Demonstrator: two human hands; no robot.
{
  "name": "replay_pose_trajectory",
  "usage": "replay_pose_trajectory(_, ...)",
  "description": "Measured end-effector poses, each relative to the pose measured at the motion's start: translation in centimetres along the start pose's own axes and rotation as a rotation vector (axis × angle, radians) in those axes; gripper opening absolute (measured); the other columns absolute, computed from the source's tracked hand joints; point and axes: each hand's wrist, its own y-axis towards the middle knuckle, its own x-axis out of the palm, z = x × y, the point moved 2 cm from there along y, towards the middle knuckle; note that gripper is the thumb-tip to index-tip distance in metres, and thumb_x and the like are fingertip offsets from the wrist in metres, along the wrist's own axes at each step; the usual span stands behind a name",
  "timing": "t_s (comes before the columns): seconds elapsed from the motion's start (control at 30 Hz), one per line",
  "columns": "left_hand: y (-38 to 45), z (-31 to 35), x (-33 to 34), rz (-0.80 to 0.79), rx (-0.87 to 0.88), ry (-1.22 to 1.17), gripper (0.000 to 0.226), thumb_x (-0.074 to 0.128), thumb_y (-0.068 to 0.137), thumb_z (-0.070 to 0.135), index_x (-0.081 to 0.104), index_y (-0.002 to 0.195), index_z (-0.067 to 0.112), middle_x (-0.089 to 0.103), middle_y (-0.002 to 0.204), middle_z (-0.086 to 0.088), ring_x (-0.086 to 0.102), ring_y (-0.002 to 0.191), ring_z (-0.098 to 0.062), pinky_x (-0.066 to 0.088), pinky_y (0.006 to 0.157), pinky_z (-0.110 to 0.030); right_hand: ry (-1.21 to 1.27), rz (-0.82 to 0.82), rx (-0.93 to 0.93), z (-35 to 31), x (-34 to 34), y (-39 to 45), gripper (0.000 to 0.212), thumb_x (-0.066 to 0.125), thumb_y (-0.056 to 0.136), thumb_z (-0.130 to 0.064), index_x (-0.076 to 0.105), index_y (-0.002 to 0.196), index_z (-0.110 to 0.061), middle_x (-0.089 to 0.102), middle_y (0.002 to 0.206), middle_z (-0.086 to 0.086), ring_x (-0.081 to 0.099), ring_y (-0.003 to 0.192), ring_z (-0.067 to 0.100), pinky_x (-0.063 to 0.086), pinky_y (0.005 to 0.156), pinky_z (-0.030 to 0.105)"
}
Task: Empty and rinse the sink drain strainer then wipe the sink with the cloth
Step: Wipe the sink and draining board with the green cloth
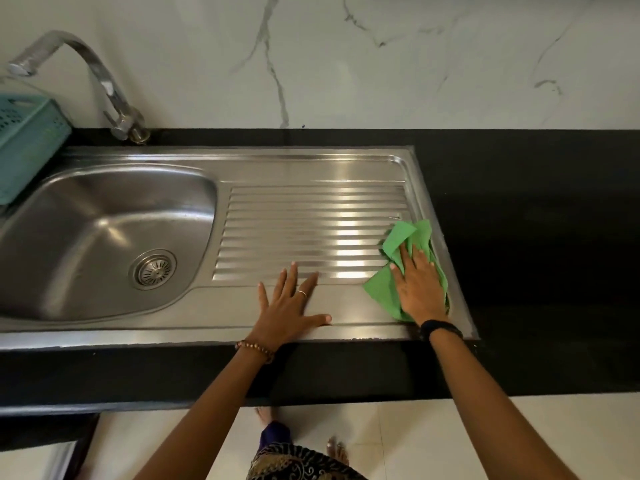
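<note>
The flat, spread left hand rests empty on the stainless steel sink drainboard. Right of it, the right hand presses the crumpled green cloth flat; unwiped ribs run leftward toward the round metal strainer.

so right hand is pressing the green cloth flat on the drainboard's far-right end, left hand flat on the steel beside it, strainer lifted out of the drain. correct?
One thing is off: the strainer is not lifted out; the head view shows it seated in the drain of the sink. The rest holds: right hand presses the green cloth on the drainboard's far-right end, left hand flat on the steel beside it.
</note>
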Motion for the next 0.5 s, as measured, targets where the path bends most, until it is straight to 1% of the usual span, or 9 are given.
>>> replay_pose_trajectory(0.1,-0.6,-1.8,-0.4,0.067,-0.039,-0.052,0.091,0.047,0.076,0.069,-0.008,0.143,0.04,-0.021,0.155,0.001,-0.018,0.143,-0.022,-0.014,0.109,-0.058,-0.019,-0.009,0.032,0.2,0.7,-1.4,0.052,0.03,0.1,-0.03,0.018,0.147,-0.015,0.017,0.156,0.012,0.013,0.145,0.026,0.008,0.118,0.043)
replay_pose_trajectory(0.23,-1.7,-5.4,-1.5,0.139,-0.124,-0.051,0.094,0.048,0.076,0.069,-0.004,0.145,0.034,-0.017,0.156,-0.001,-0.016,0.143,-0.024,-0.013,0.11,-0.056,-0.05,-0.016,0.061,-0.6,0.5,0.5,0.052,0.03,0.1,-0.029,0.017,0.147,-0.013,0.015,0.156,0.014,0.011,0.145,0.028,0.008,0.118,0.045)
replay_pose_trajectory(0.3,-2.4,-7.5,-2.2,0.162,-0.186,-0.041,0.098,0.049,0.073,0.072,-0.003,0.146,0.03,-0.015,0.157,-0.005,-0.016,0.143,-0.027,-0.013,0.11,-0.054,-0.014,0.037,0.104,-1.5,0.5,1.2,0.049,0.033,0.099,-0.026,0.026,0.144,-0.008,0.022,0.154,0.016,0.017,0.142,0.031,0.009,0.117,0.047)
replay_pose_trajectory(0.37,-3.0,-9.4,-2.8,0.167,-0.252,-0.029,0.104,0.049,0.069,0.075,-0.002,0.147,0.027,-0.014,0.156,-0.01,-0.015,0.143,-0.03,-0.012,0.111,-0.055,0.085,0.13,0.129,-2.4,0.5,1.4,0.042,0.038,0.098,-0.022,0.04,0.136,-0.004,0.036,0.145,0.019,0.029,0.136,0.033,0.016,0.116,0.049)
replay_pose_trajectory(0.43,-3.7,-10.7,-3.2,0.156,-0.297,-0.031,0.11,0.049,0.066,0.077,-0.004,0.147,0.025,-0.013,0.156,-0.013,-0.013,0.143,-0.034,-0.009,0.112,-0.056,0.159,0.193,0.085,-3.6,0.8,1.2,0.034,0.041,0.097,-0.018,0.051,0.125,-0.001,0.047,0.133,0.019,0.04,0.126,0.033,0.025,0.112,0.049)
replay_pose_trajectory(0.47,-4.0,-11.2,-3.4,0.149,-0.313,-0.045,0.111,0.05,0.065,0.077,-0.004,0.147,0.024,-0.012,0.156,-0.013,-0.012,0.143,-0.034,-0.008,0.112,-0.056,0.164,0.202,0.048,-4.5,1.3,1.0,0.033,0.042,0.096,-0.018,0.052,0.123,-0.001,0.049,0.13,0.018,0.043,0.123,0.033,0.027,0.11,0.049)
replay_pose_trajectory(0.5,-4.3,-11.5,-3.7,0.15,-0.321,-0.065,0.113,0.051,0.065,0.077,-0.004,0.147,0.023,-0.011,0.157,-0.013,-0.009,0.144,-0.033,-0.006,0.113,-0.055,0.161,0.193,0.01,-5.7,2.0,0.8,0.034,0.042,0.096,-0.019,0.052,0.124,-0.002,0.049,0.131,0.017,0.043,0.124,0.033,0.027,0.111,0.048)
